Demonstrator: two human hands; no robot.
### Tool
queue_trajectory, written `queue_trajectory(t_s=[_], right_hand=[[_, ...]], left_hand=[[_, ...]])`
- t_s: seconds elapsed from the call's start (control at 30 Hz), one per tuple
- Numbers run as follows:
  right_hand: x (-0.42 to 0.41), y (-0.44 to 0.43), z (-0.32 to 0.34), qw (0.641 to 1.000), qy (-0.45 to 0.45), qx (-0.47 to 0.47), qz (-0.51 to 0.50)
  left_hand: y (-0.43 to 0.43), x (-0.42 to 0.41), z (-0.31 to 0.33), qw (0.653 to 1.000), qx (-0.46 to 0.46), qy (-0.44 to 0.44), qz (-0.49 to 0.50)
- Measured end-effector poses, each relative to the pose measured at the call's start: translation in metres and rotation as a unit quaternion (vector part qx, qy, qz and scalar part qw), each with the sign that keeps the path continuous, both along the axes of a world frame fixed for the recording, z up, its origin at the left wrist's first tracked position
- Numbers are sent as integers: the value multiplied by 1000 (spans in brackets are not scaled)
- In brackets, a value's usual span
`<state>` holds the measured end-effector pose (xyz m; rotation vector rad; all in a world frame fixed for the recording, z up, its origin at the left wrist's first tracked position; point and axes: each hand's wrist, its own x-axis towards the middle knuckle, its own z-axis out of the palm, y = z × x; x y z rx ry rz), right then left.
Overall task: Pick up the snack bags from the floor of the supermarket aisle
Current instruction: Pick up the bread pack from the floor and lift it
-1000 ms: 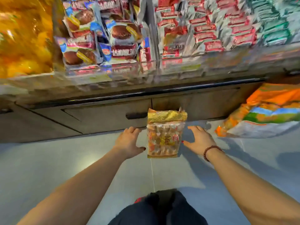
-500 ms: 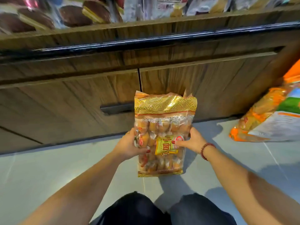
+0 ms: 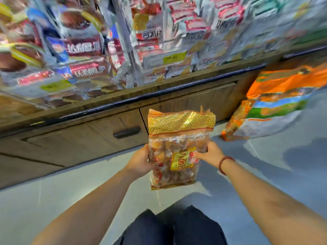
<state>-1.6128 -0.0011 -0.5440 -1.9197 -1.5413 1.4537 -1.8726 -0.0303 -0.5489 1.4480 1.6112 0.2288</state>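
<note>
We find the gold bag (image 3: 178, 147) clasped between both hands, long axis upright: left hand (image 3: 141, 160) closed on its left edge, right hand (image 3: 209, 153) on its right. The orange bag (image 3: 276, 103) lies beyond our right hand, nearer that hand.

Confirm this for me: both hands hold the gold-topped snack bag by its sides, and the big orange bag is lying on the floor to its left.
One detail is wrong: the big orange bag lies on the floor to the right of the gold-topped snack bag, not to its left, as the head view shows. The rest stands: the left hand and right hand hold it by its sides.
</note>
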Motion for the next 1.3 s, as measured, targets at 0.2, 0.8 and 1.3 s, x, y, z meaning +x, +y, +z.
queue_trajectory(t_s=[0.2, 0.8, 1.3], right_hand=[[43, -35, 144, 999, -19, 5, -33], [281, -126, 541, 951, -86, 172, -242], [462, -158, 690, 784, -80, 393, -474]], left_hand=[[-5, 37, 141, 998, 3, 10, -66], [38, 306, 548, 930, 157, -21, -333], [58, 554, 681, 882, 190, -329, -280]])
